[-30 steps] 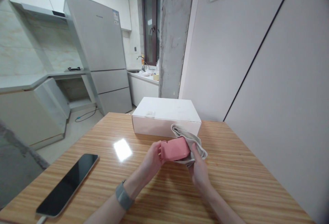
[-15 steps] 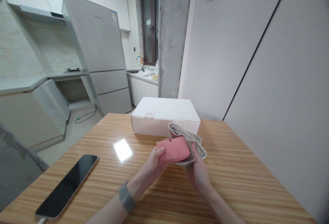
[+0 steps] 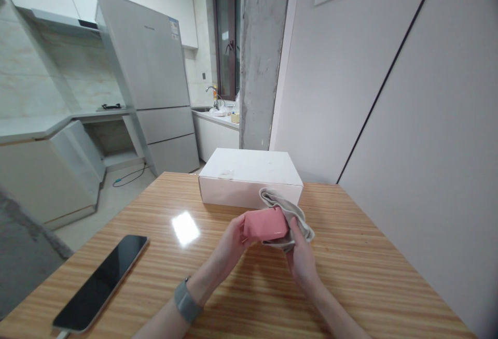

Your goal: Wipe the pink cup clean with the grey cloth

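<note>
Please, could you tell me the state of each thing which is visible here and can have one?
Pink case: held in the left hand, one end against the cloth.
Grey cloth: folded, held in the right hand.
White box: closed, on the table.
Phone: lying screen up, screen dark, cable at its near end.
Refrigerator: doors shut.
Window: cannot tell whether fully shut.

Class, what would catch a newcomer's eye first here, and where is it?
Probably the pink case, below the picture's center, in the left hand, with a gray cloth in the right hand against its right end. Beyond it, a white box sits on the wood-grained table. A dark-screened smartphone lies toward the table's left edge.
</note>
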Demonstrator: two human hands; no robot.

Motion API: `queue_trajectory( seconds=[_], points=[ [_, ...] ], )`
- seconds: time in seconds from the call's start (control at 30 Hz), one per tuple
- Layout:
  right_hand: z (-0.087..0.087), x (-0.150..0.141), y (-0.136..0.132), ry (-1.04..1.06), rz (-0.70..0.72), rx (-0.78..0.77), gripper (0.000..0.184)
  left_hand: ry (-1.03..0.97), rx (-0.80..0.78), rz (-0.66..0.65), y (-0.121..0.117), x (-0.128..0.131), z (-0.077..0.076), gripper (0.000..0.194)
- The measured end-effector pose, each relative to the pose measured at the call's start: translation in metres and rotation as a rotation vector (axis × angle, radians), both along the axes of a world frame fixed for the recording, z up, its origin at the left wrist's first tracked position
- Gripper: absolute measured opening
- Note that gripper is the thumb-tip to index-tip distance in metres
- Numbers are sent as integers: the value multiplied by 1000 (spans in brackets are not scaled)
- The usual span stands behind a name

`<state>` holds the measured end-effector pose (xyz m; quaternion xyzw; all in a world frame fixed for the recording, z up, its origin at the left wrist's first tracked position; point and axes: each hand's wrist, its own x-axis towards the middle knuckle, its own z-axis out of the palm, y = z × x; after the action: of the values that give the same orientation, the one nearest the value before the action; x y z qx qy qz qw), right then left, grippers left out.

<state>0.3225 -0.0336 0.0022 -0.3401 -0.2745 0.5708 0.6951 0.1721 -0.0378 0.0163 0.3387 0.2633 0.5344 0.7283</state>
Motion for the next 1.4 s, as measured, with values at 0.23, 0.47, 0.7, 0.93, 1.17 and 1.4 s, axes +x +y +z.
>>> queue_trajectory(
  seconds=[0.23, 0.47, 0.7, 0.93, 1.17, 1.4],
  points=[
    [20, 1, -3, 194, 122, 13, 39, -11, 77, 78, -1, 5, -5, 56],
    [20, -10, -8, 168, 183, 3, 42, -71, 20, 98, -6, 9, -12, 76],
    [-10, -9, -6, 12, 37, -73, 44, 85, 2, 269, -1, 9, -14, 79],
    [-9, -6, 0, 24, -16, -123, 44, -6, -92, 181, -1, 4, -5, 73],
    [16, 1, -2, 142, 57, -51, 39, 133, 69, 151, -2, 1, -3, 73],
    [22, -8, -12, 146, 174, -28, 37, -39, 154, -71, -5, 3, -6, 66]
  ],
)
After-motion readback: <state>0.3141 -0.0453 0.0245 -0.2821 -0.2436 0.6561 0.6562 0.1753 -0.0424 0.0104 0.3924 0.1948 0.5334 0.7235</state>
